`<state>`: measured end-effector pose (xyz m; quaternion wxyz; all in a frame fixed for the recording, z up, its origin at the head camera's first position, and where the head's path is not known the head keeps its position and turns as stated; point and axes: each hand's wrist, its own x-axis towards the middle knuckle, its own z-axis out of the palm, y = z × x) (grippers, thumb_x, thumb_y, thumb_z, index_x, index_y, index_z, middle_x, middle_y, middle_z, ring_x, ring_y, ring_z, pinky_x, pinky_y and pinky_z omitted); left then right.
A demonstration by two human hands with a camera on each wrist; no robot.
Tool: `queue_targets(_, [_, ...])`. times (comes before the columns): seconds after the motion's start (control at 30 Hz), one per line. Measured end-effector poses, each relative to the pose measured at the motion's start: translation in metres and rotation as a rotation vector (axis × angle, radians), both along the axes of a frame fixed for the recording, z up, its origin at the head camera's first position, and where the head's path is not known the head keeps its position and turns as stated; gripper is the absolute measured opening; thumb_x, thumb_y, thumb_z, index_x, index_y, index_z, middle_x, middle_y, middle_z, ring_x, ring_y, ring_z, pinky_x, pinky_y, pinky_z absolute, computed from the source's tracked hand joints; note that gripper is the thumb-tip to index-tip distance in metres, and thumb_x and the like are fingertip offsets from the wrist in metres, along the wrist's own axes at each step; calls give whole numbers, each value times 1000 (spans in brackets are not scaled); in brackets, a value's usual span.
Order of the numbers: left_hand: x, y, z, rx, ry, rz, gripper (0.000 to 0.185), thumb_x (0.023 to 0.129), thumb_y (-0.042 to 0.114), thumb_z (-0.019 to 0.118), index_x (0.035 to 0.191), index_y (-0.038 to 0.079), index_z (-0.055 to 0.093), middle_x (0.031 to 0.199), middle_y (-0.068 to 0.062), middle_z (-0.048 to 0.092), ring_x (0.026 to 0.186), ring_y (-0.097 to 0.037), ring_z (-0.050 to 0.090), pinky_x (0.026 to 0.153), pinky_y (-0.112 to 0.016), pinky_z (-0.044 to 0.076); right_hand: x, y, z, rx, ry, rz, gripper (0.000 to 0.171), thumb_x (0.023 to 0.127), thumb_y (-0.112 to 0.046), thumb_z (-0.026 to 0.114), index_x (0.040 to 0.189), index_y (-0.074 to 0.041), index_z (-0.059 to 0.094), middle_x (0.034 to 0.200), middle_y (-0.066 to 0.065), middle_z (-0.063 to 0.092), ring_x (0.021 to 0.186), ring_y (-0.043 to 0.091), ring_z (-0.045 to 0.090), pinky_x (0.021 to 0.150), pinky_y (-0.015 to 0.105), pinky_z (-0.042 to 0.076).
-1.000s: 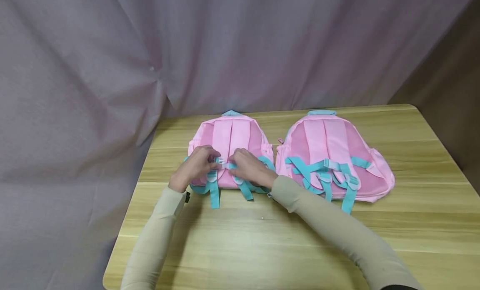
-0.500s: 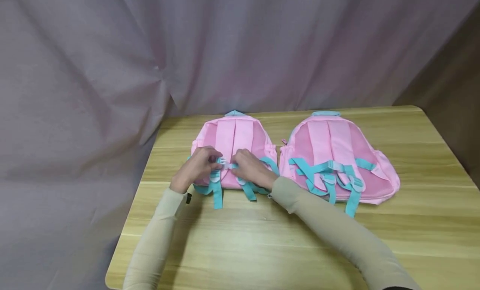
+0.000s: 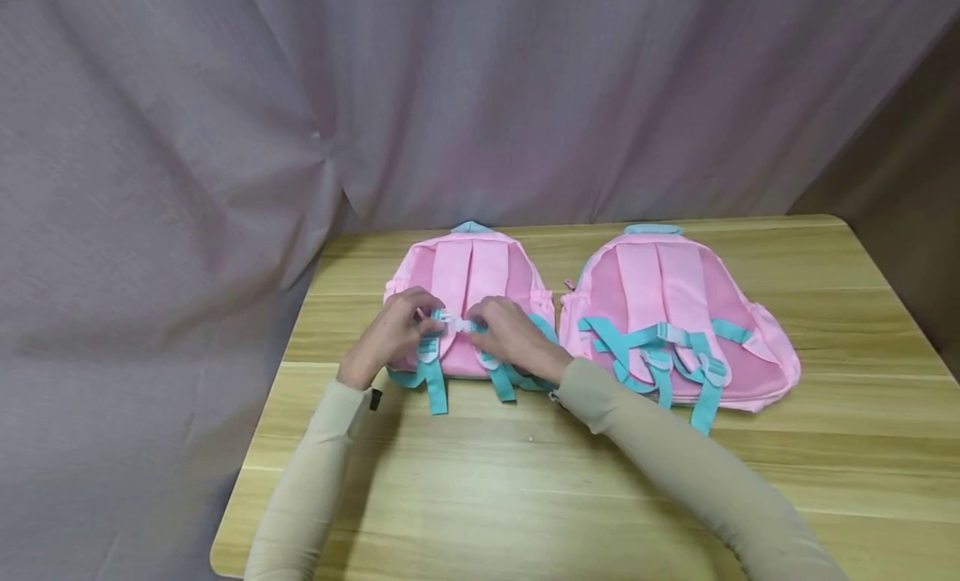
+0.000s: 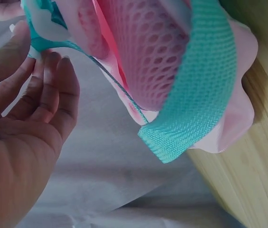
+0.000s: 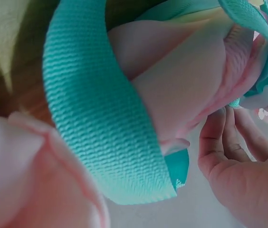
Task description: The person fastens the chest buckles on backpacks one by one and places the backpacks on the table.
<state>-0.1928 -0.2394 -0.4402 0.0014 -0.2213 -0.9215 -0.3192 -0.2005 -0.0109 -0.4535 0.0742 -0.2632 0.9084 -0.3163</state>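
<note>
Two pink backpacks with teal straps lie back side up on the wooden table (image 3: 480, 498). My hands work on the left backpack (image 3: 468, 268). My left hand (image 3: 422, 321) pinches the left end of its white chest buckle (image 3: 455, 321), and my right hand (image 3: 482, 324) pinches the right end. In the left wrist view, my left hand (image 4: 34, 52) pinches a teal strap beside the pink mesh (image 4: 143, 52). The right wrist view shows a teal strap loop (image 5: 105, 109) up close, with my right hand (image 5: 236, 118) at the backpack's edge. The right backpack (image 3: 678, 298) lies untouched, its chest strap fastened.
A mauve curtain (image 3: 480, 97) hangs behind and to the left of the table. The table's left edge (image 3: 258, 423) runs close to my left forearm. Bare wood lies in front of the backpacks and at the far right (image 3: 862, 314).
My hands have drawn slightly apart and moved a little up the left backpack, so more of the white buckle shows between them. The backpacks have stayed in place.
</note>
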Motion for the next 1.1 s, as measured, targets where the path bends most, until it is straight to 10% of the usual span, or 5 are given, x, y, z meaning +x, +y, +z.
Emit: queue_targets(1.1, [7, 4, -6, -21, 74, -18, 17, 96, 5, 82, 111, -3, 79, 104, -14, 73, 91, -26, 69, 84, -39, 62, 3, 8, 0, -87, 165, 17, 26, 99, -12, 79, 119, 4, 80, 99, 14, 74, 90, 24, 61, 86, 42, 58])
